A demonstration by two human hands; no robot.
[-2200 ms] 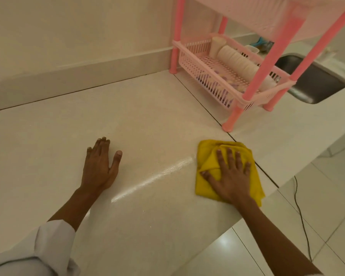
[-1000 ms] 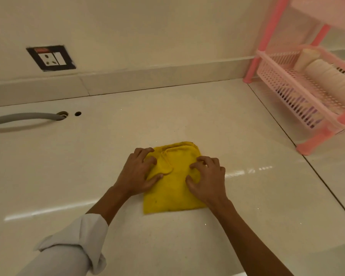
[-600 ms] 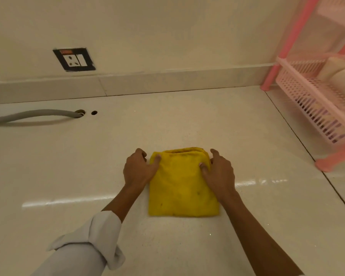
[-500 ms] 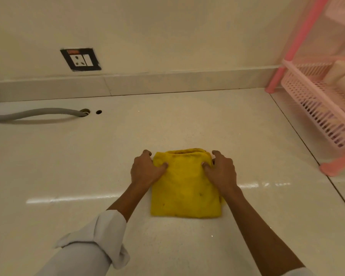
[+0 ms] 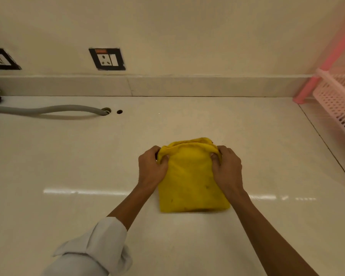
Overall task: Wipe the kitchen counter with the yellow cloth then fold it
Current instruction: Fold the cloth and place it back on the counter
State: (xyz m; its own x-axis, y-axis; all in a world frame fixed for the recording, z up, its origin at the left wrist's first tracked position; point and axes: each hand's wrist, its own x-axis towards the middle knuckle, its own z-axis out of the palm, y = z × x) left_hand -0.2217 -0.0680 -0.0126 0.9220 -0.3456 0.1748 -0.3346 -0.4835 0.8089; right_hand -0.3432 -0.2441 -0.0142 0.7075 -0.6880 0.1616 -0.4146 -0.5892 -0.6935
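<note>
The yellow cloth [image 5: 190, 180] lies folded into a rough rectangle on the pale kitchen counter [image 5: 68, 156], near the middle of the view. My left hand [image 5: 151, 168] pinches the cloth's far left corner and my right hand [image 5: 226, 168] pinches its far right corner. The far edge is bunched and lifted a little between the two hands. The near edge rests flat on the counter.
A pink dish rack [image 5: 335, 100] stands at the right edge of the counter. A grey hose [image 5: 48, 109] runs into a hole at the back left, beside a smaller hole [image 5: 119, 111]. Two wall sockets [image 5: 107, 59] sit above the backsplash.
The cloth moved from beside the rack to mid-counter. Both hands went from pressing flat on it to gripping its far corners, and the far edge has risen. The view panned left.
</note>
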